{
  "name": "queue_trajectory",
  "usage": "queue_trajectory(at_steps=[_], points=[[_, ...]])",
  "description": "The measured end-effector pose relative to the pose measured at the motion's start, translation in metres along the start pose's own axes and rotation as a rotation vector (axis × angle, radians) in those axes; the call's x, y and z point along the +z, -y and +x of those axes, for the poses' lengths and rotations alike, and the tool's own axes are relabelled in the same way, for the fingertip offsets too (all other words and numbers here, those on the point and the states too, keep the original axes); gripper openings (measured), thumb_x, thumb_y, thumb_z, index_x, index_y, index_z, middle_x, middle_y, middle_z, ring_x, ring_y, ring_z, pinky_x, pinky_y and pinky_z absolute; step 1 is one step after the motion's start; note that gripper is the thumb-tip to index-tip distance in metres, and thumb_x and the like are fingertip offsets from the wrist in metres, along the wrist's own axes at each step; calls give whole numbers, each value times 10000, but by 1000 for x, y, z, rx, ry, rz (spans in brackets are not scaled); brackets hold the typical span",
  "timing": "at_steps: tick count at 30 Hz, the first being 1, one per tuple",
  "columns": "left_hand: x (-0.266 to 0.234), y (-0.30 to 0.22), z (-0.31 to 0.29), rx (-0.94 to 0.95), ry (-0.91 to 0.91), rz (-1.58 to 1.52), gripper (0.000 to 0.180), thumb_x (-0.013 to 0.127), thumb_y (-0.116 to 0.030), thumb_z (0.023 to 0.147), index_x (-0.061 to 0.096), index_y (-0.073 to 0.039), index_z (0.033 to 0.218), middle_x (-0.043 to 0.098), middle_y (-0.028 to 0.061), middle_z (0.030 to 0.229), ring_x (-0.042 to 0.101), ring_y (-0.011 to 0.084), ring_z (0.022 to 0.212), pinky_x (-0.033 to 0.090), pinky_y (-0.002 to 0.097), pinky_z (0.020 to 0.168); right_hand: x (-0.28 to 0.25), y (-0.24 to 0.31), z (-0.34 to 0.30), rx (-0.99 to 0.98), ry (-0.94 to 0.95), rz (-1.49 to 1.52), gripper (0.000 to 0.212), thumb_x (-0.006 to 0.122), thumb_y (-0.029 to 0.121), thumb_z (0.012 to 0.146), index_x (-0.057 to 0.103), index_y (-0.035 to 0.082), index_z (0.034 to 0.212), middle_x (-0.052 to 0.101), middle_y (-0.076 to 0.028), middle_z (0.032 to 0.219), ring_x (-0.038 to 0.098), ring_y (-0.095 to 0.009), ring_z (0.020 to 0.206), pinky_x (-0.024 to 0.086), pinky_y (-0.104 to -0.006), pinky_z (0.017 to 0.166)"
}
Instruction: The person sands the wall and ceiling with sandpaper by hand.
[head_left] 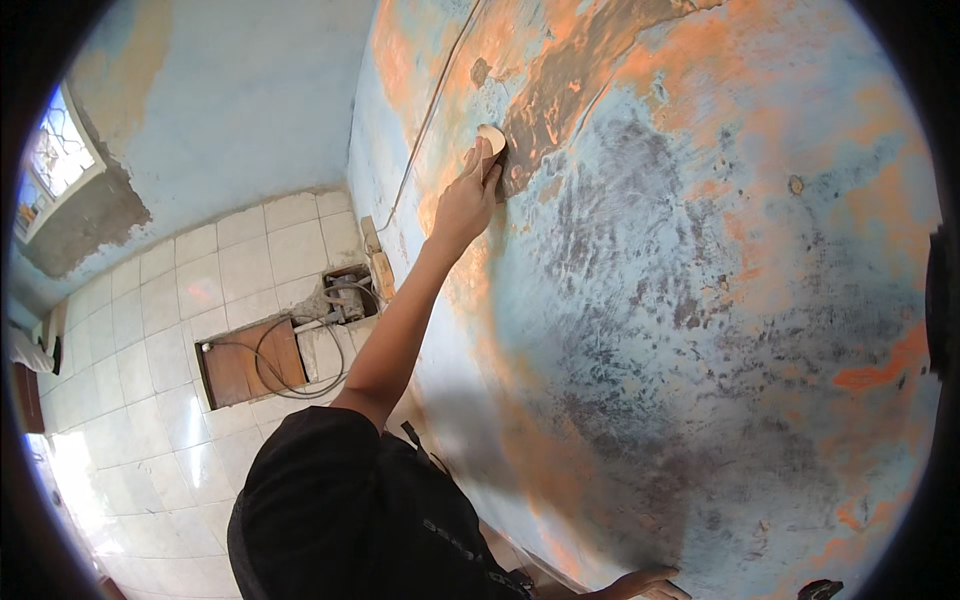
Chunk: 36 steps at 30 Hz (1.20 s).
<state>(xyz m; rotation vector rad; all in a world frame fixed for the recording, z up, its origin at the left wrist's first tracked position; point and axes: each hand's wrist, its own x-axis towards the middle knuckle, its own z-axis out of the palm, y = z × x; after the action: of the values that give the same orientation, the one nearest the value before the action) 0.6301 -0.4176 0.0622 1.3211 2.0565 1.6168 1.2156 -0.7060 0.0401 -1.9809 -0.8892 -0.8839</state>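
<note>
My left hand (467, 203) is stretched far out along the wall, pinching a curled piece of sandpaper (491, 141), pale on one face and dark on the other. The sandpaper is against the painted wall (640, 270), whose surface is patchy blue and orange with dark smudges. A brown, rough streak (553, 95) of bare plaster runs up and right from beside the sandpaper. At the lower edge my right hand (648, 584) rests against the wall with its fingers extended, and nothing shows in it. Part of that hand is cut off by the picture's edge.
A thin cable (430, 105) runs along the wall left of my hand. Pale tiles (150, 370) surround a brown panel (262, 358), with a loose dark hose (262, 372) over it and a recess holding pipes (349, 297). A window (62, 145) is at the far left.
</note>
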Motion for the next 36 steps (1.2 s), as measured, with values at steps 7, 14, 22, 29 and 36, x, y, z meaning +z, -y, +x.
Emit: queue_trajectory(at_steps=[7, 14, 22, 29, 36], points=[[7, -3, -1, 2, 16, -35, 475, 386, -284, 936, 309, -91, 1363, 431, 150, 1331, 574, 421, 929, 473, 469, 807, 0, -6, 7, 33, -2, -9, 795, 235, 551, 922, -40, -8, 1415, -166, -244, 1453, -124, -381, 1357, 2, -513, 1079], [22, -41, -55, 78, -85, -18, 478, 447, -206, 919, 330, -39, 1351, 419, 219, 1317, 557, 400, 1005, 502, 426, 765, -3, -17, 9, 67, 1, -15, 796, 231, 557, 920, -35, -3, 1418, -164, -238, 1457, -126, -377, 1358, 1, -514, 1080], [25, -109, -106, 249, -158, -111, 465, 476, -119, 899, 367, -9, 1337, 354, 202, 1373, 384, 338, 1245, 480, 370, 860, -17, -8, 8, 87, 7, 31, 797, 227, 564, 918, -30, 2, 1421, -162, -232, 1460, -128, -371, 1360, 0, -515, 1081], [38, -213, -171, 654, -107, -277, 516, 434, -96, 881, 295, 60, 1353, 197, 270, 1435, 127, 464, 1333, 146, 544, 1064, -64, 30, 10, 67, 107, 271, 772, 298, 530, 914, 60, -2, 1419, -25, -235, 1465, -14, -361, 1366, 43, -486, 1090], [59, -293, -296, 1029, 185, -263, 587, 542, -315, 832, 387, -41, 1327, 259, 283, 1389, 206, 490, 1277, 166, 606, 1007, -121, 81, -6, -44, 397, 800, 659, 439, 389, 907, 235, -26, 1376, 217, -236, 1440, 214, -351, 1340, 163, -457, 1084]])
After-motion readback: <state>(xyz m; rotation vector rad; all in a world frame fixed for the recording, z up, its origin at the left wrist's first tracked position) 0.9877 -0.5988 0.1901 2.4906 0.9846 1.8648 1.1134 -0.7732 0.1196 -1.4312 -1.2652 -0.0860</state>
